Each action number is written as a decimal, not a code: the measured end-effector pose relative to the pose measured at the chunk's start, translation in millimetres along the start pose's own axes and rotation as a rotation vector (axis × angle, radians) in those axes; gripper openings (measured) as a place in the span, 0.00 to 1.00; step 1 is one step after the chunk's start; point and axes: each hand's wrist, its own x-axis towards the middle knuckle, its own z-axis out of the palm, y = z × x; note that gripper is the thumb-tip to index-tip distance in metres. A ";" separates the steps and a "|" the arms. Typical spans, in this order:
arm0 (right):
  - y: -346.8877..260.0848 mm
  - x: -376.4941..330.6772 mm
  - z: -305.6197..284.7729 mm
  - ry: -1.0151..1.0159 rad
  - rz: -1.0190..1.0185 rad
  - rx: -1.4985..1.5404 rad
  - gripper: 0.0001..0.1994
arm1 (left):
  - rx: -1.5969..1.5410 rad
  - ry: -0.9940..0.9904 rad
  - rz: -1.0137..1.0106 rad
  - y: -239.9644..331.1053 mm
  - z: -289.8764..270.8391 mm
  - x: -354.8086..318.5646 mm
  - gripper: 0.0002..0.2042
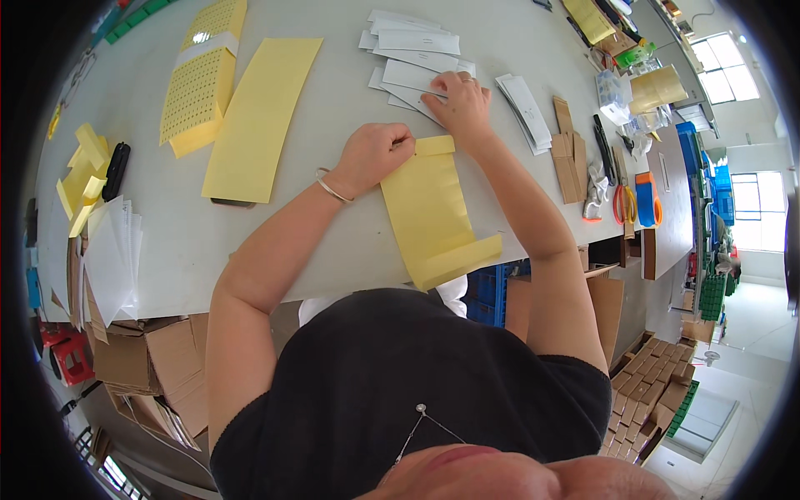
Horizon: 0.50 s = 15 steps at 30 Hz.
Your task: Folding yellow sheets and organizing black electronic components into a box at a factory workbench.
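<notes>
A long yellow backing sheet (pixel 433 212) lies on the white table (pixel 333 242) in front of me, its near end folded over the table edge. My left hand (pixel 375 152) rests fisted on the sheet's far left corner, fingers pinched closed at its edge; a thin bracelet is on the wrist. My right hand (pixel 460 100) presses flat on a white paper slip (pixel 412 79) just beyond the sheet's far end. Several more white slips (pixel 412 37) are fanned out behind it.
A second yellow sheet (pixel 260 117) and a stack of perforated yellow sheets (pixel 200 79) lie at the left. Cardboard pieces (pixel 569 154), orange scissors (pixel 623 204) and a tape dispenser (pixel 646 200) sit at the right. Cardboard boxes (pixel 150 367) stand below the table's left edge.
</notes>
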 end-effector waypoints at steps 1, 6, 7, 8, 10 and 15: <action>3.0 -1.4 -0.4 0.045 -0.012 0.014 0.11 | -0.005 -0.014 -0.003 0.0 0.2 0.9 0.09; 3.0 -25.8 -19.5 -0.025 -0.178 -0.052 0.14 | 0.009 -0.033 0.021 -4.3 1.6 -0.8 0.10; 2.0 -30.0 -22.5 -0.032 -0.217 -0.055 0.14 | 0.020 -0.046 0.030 -5.3 1.3 -1.3 0.10; 3.1 -32.5 -25.4 -0.036 -0.251 -0.061 0.13 | 0.029 -0.064 0.045 -4.9 1.1 -0.6 0.10; 8.3 -35.4 -30.3 -0.109 -0.235 -0.024 0.13 | 0.024 -0.088 0.042 -1.1 -0.3 -0.7 0.10; 4.5 -41.1 -54.0 -0.295 -0.220 0.081 0.13 | -0.029 -0.137 0.011 -1.8 -3.6 -2.5 0.10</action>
